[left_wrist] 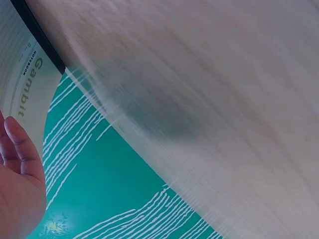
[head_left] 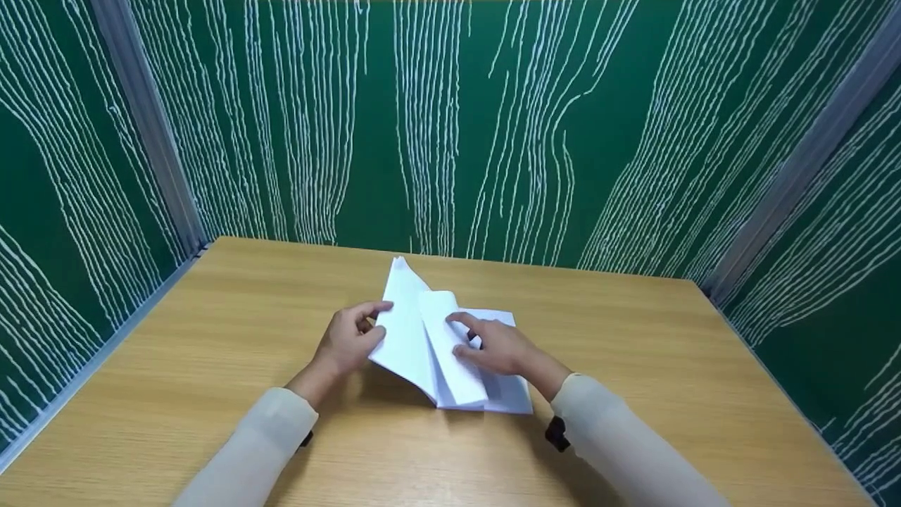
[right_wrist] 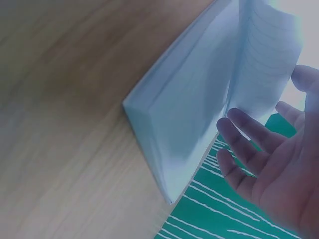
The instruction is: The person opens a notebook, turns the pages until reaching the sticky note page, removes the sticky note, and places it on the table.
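An open notebook (head_left: 405, 338) with white pages is at the middle of the table, its left part raised at a slant. My left hand (head_left: 350, 331) grips that part's outer edge, thumb on the page side. The left wrist view shows the cover (left_wrist: 30, 84) lettered "Gambit" and "NOTEBOOK" beside the fingers (left_wrist: 22, 142). Between the two halves a loose page (head_left: 454, 359) stands curved. Index finger and thumb of my right hand (head_left: 500, 345) touch this page, overlapping the right half (head_left: 510, 396). In the right wrist view, its other fingers (right_wrist: 254, 132) spread loosely beside the page block (right_wrist: 184, 114).
The wooden table (head_left: 211, 317) carries the notebook. Green panels (head_left: 486, 141) with white wavy lines rise behind the table and at both sides, joined by grey posts (head_left: 151, 120). A dark wrist device (head_left: 557, 433) shows under the right sleeve.
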A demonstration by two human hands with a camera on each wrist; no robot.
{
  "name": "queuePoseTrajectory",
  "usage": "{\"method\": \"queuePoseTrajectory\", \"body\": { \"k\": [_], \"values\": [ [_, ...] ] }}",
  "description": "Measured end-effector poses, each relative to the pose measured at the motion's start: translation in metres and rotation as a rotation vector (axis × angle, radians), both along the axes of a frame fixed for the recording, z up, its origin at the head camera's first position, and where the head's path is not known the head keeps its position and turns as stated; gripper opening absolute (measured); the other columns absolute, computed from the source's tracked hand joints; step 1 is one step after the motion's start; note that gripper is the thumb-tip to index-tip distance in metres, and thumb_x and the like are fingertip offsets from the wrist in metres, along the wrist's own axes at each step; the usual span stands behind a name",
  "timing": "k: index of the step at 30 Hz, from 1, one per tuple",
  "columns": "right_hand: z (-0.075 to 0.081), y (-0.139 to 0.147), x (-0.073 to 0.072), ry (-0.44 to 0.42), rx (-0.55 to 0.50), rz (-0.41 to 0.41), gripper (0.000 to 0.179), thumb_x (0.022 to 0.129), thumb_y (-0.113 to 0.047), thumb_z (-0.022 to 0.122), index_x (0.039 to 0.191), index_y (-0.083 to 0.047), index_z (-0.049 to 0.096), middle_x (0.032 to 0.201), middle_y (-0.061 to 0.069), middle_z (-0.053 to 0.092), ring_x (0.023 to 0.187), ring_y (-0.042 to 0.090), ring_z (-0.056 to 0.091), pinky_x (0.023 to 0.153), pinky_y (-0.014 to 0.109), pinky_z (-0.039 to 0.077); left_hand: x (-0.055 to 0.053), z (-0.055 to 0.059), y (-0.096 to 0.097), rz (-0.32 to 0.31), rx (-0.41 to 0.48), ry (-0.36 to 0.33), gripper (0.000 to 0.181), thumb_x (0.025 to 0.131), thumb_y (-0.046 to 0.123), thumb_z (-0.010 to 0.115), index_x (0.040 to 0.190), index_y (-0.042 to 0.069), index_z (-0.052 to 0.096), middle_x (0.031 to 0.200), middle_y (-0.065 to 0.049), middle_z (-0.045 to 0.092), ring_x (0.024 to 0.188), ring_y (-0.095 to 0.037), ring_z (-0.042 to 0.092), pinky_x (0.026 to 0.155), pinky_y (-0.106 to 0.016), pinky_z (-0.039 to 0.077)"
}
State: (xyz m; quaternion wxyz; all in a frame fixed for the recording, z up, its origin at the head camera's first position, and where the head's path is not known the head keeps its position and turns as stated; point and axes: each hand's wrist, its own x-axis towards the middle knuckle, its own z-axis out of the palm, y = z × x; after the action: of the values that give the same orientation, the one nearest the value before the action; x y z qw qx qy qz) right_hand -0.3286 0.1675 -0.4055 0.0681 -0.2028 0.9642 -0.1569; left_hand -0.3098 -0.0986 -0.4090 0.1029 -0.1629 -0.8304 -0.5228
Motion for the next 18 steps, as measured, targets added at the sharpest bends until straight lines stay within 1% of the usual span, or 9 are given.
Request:
{"method": "queuePoseTrajectory", "body": {
  "k": [4,8,15,18],
  "values": [
    [0.001,-0.005,0.001,0.002,0.001,0.011,0.055,0.078,-0.059,0.045,0.128,-0.048,0.026,0.107,-0.001,0.055,0.081,0.015,0.052,0.07,0.035,0.042,0.001,0.0,0.0,-0.001,0.003,-0.001,0.034,0.078,0.016,0.055,0.111,0.024,0.059,0.094,0.004,0.057,0.069,-0.016,0.049,0.057,-0.026,0.042],
    [0.002,-0.01,0.003,0.012,0.009,0.032,0.057,0.077,-0.06,0.045,0.129,-0.046,0.025,0.108,-0.001,0.056,0.083,0.014,0.052,0.073,0.035,0.043,0.002,0.0,0.0,0.002,0.004,0.011,0.034,0.078,0.018,0.059,0.111,0.024,0.059,0.094,0.004,0.056,0.068,-0.017,0.049,0.057,-0.025,0.043],
    [0.002,-0.019,0.007,0.033,0.0,0.07,0.058,0.077,-0.058,0.047,0.129,-0.044,0.027,0.11,-0.001,0.057,0.082,0.013,0.052,0.071,0.033,0.043,0.003,0.001,0.001,0.003,-0.01,-0.014,0.038,0.075,0.037,0.064,0.111,0.029,0.058,0.094,0.005,0.053,0.072,-0.016,0.049,0.057,-0.024,0.044],
    [0.002,-0.023,0.008,0.049,-0.001,0.092,0.057,0.077,-0.056,0.048,0.129,-0.044,0.027,0.112,-0.001,0.056,0.085,0.014,0.053,0.073,0.034,0.043,0.003,0.001,0.002,0.0,-0.004,-0.025,0.041,0.072,0.041,0.065,0.111,0.03,0.058,0.093,0.005,0.053,0.071,-0.016,0.048,0.056,-0.023,0.043]
  ]
}}
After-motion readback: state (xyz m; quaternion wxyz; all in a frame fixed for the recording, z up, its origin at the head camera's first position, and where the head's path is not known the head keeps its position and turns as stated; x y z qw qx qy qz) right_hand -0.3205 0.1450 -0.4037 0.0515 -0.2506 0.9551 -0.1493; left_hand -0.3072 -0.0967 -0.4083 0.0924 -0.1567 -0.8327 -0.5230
